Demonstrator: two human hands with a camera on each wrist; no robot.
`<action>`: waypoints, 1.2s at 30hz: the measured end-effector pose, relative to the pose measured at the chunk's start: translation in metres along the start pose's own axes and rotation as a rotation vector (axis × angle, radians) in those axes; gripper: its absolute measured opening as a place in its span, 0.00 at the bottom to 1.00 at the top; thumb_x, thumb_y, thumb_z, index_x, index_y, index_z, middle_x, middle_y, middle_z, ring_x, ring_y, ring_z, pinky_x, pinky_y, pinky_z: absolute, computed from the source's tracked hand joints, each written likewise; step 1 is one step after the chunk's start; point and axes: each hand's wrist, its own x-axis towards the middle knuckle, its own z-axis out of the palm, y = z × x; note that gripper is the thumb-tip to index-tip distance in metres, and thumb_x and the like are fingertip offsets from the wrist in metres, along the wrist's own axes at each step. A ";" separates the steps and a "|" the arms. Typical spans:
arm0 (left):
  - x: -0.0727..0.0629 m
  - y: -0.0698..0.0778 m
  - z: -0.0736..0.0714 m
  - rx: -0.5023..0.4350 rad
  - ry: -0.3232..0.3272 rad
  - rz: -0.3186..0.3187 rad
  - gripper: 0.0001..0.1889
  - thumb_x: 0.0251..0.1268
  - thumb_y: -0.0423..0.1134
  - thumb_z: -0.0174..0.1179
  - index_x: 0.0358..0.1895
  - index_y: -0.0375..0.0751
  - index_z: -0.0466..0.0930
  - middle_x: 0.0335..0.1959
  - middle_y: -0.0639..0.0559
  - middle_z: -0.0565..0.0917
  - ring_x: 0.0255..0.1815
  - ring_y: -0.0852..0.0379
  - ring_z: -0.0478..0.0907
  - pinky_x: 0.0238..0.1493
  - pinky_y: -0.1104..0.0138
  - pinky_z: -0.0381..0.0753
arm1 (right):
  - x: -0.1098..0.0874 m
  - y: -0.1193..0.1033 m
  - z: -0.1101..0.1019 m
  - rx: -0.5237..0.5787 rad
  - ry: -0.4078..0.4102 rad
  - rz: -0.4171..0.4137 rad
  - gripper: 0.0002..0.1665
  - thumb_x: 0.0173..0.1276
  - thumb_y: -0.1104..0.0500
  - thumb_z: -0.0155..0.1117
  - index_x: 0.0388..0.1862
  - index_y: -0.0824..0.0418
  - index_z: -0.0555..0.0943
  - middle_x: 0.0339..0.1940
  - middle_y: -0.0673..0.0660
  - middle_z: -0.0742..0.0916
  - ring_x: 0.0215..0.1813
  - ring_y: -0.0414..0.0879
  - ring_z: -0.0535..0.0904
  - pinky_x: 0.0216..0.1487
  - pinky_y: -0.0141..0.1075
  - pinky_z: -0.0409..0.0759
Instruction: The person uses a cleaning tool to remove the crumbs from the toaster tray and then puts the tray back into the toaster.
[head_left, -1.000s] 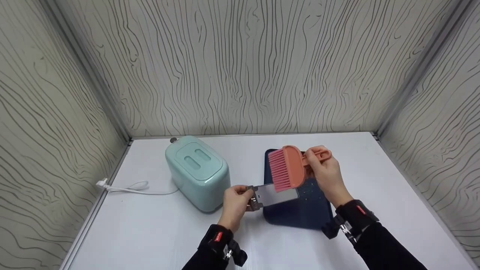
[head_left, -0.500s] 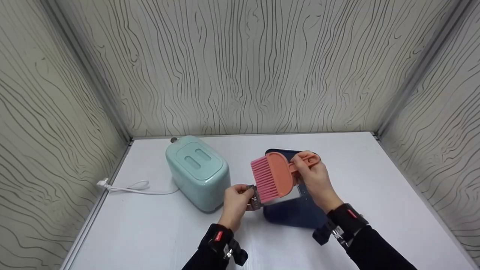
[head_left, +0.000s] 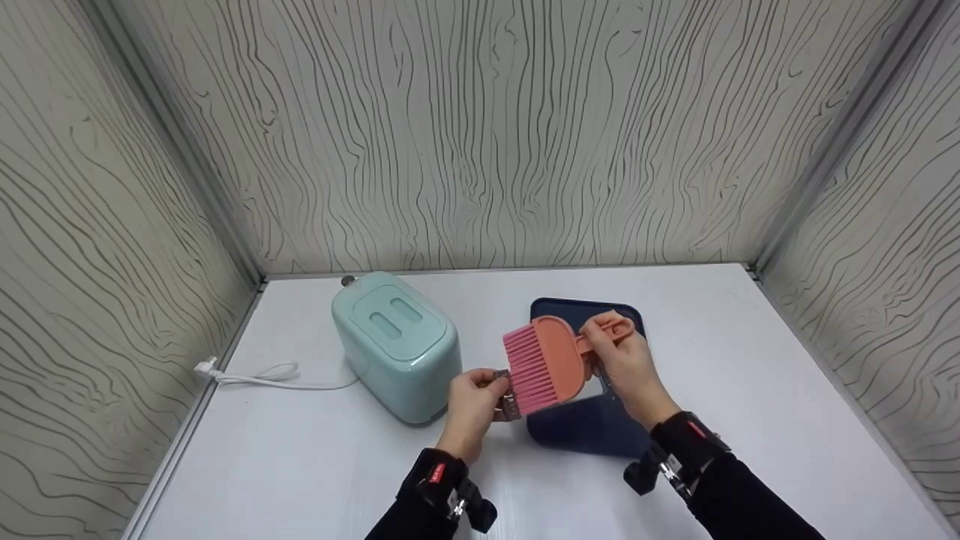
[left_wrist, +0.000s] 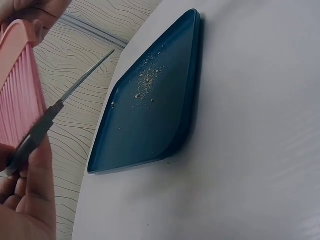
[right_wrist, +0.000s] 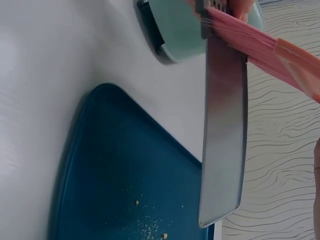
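My left hand (head_left: 471,412) pinches the dark end piece of a metal crumb tray (right_wrist: 223,140), held out above the table. My right hand (head_left: 626,367) grips the orange handle of a small brush (head_left: 559,360), whose pink bristles lie over the crumb tray near its dark end. In the right wrist view the bristles touch that end. Below, a dark blue tray (left_wrist: 150,132) lies on the table, with crumbs (left_wrist: 148,79) scattered on it. From the head view, the brush hides most of the crumb tray.
A mint-green toaster (head_left: 397,337) stands just left of my left hand. Its white cord and plug (head_left: 255,376) stretch to the table's left edge. Patterned panels (head_left: 480,135) wall in the white table (head_left: 315,465) at the back and both sides.
The brush has moved left and down along the crumb tray, from its far end to its dark end, in my right hand. My left hand and the crumb tray stay nearly still.
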 end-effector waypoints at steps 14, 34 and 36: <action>0.000 -0.003 -0.001 -0.031 -0.019 -0.003 0.06 0.66 0.28 0.58 0.42 0.27 0.80 0.30 0.48 0.80 0.26 0.58 0.80 0.28 0.65 0.87 | 0.001 0.006 -0.019 -0.135 0.093 0.071 0.15 0.79 0.54 0.59 0.47 0.67 0.77 0.26 0.58 0.82 0.21 0.42 0.75 0.20 0.32 0.75; 0.002 -0.004 -0.006 -0.002 -0.019 0.005 0.08 0.68 0.28 0.57 0.44 0.26 0.80 0.29 0.49 0.80 0.26 0.57 0.79 0.27 0.65 0.86 | 0.003 0.010 -0.056 -0.200 0.181 0.128 0.19 0.80 0.52 0.58 0.51 0.69 0.75 0.27 0.56 0.83 0.23 0.43 0.80 0.24 0.35 0.83; 0.002 -0.005 -0.006 0.003 -0.014 0.009 0.08 0.67 0.28 0.57 0.44 0.26 0.80 0.29 0.49 0.80 0.26 0.57 0.79 0.27 0.65 0.86 | 0.004 0.011 -0.059 -0.205 0.194 0.132 0.18 0.80 0.53 0.58 0.51 0.69 0.75 0.26 0.56 0.83 0.22 0.42 0.80 0.24 0.35 0.83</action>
